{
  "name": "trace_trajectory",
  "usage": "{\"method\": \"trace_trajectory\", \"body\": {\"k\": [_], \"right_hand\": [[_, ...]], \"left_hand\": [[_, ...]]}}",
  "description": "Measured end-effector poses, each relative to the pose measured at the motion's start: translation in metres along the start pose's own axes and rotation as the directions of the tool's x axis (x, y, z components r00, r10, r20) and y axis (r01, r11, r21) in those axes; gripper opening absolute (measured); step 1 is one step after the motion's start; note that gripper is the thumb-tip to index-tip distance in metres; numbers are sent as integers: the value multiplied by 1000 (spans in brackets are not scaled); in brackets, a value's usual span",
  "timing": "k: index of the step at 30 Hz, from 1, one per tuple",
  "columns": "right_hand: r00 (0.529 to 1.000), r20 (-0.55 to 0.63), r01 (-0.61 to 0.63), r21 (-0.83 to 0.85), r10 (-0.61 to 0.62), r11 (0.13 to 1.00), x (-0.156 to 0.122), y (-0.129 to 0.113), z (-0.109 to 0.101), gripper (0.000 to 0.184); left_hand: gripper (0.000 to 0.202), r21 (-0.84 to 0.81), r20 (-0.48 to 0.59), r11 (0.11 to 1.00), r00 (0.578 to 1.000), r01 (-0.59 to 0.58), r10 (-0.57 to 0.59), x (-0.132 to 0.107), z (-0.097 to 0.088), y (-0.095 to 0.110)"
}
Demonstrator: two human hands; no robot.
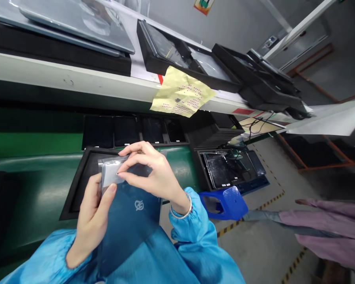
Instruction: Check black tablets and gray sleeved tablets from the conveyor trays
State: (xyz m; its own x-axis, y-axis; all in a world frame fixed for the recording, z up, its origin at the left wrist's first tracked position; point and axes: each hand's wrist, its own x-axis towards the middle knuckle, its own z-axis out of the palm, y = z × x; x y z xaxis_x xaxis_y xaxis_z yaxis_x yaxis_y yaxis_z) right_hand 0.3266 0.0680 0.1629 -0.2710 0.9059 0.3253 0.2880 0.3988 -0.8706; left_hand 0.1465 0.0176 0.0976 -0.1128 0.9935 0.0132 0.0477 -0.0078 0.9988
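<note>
My left hand (91,219) grips the left edge of a flat device in a clear plastic bag (114,173), thumb pressed on its face. My right hand (152,173) is curled over the bag's top right, its fingertips pinching the plastic. Both wrists wear bright blue sleeves, and a bangle circles the right wrist. A dark blue sheet with a small white logo (130,221) hangs below the bag over my lap. Behind my hands lies a black foam tray (77,189) on the green conveyor belt (32,189).
A row of dark screens (127,130) sits in a tray beyond. A yellow sheet (182,94) hangs from the white shelf with black trays (177,55) above. A blue stool (225,203) stands on the right, near another person's pink-clothed legs (328,232).
</note>
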Motion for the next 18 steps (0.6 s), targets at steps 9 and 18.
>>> {"method": "trace_trajectory", "body": {"k": [9, 18], "right_hand": [[998, -46, 37, -78, -41, 996, 2, -5, 6, 14], [998, -51, -36, -5, 35, 999, 2, 11, 12, 25]], "left_hand": [[39, 20, -21, 1000, 1000, 3, -3, -1, 0, 0], [46, 32, -4, 998, 999, 51, -51, 1, 1, -4]]}}
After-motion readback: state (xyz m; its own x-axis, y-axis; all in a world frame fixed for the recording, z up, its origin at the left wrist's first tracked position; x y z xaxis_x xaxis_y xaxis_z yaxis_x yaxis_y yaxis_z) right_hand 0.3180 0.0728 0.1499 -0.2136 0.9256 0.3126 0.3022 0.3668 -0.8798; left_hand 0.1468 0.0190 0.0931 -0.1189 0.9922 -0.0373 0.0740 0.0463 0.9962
